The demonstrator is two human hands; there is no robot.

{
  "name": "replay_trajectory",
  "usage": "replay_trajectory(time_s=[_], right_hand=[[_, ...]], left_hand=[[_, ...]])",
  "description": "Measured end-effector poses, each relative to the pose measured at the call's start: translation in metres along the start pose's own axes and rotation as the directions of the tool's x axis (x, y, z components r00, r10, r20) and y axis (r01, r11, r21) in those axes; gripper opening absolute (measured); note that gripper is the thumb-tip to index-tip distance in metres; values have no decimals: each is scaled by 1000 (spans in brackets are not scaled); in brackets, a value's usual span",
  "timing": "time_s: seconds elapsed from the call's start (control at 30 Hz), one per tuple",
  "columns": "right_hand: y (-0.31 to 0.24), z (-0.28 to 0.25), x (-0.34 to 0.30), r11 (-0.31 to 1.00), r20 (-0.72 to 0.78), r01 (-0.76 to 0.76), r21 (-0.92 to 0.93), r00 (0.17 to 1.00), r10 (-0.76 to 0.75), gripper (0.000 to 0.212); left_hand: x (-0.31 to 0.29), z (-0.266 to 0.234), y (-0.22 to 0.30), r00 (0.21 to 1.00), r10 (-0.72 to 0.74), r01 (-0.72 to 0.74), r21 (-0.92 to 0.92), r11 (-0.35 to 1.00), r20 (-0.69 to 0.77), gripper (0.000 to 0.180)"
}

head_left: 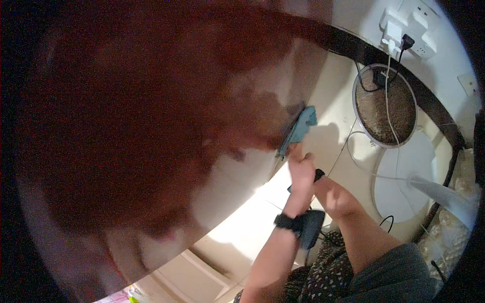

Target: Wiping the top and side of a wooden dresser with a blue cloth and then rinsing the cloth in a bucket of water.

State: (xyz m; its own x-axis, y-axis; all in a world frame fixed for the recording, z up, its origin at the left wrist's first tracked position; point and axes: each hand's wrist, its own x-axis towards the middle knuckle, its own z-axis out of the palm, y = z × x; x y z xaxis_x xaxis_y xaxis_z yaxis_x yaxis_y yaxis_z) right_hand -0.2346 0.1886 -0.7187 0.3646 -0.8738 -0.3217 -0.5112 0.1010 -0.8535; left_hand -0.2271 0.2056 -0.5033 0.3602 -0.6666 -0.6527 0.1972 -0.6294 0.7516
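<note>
Head view: at frame centre your left hand (302, 169) grips a blue cloth (301, 127) against the reddish-brown surface (151, 126); your right hand (331, 194), just beside, clutches a black object (318, 174).

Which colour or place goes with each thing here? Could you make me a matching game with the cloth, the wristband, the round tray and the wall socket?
Things:
1. cloth
2. wristband
3. round tray
4. wall socket

Matches:
A. black
B. white, with plugs in it
C. blue, at the edge of the table
D. brown and speckled inside, pale rim

Pairs: 1-C; 2-A; 3-D; 4-B.
</note>
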Motion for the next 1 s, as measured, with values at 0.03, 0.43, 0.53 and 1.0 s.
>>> replay_trajectory(time_s=[0.03, 0.43, 0.53, 1.0], right_hand=[[-10, 10, -2, 1000, 8, 20, 18, 1000, -21, 26], [-128, 13, -26, 992, 146, 109, 70, 982, -118, 25], [-151, -18, -27, 976, 169, 211, 51, 961, -217, 25], [-315, -41, -142, 815, 454, 579, 12, 723, -521, 23]], left_hand=[[2, -15, -21, 994, 108, -108, 45, 993, 0, 46], [-125, -108, 51, 855, 466, -492, 637, 593, 226, 53], [-139, -133, 38, 863, 504, -428, 526, 735, -2, 47], [-135, -191, 1, 712, 593, -532, 263, 805, -376, 27]])
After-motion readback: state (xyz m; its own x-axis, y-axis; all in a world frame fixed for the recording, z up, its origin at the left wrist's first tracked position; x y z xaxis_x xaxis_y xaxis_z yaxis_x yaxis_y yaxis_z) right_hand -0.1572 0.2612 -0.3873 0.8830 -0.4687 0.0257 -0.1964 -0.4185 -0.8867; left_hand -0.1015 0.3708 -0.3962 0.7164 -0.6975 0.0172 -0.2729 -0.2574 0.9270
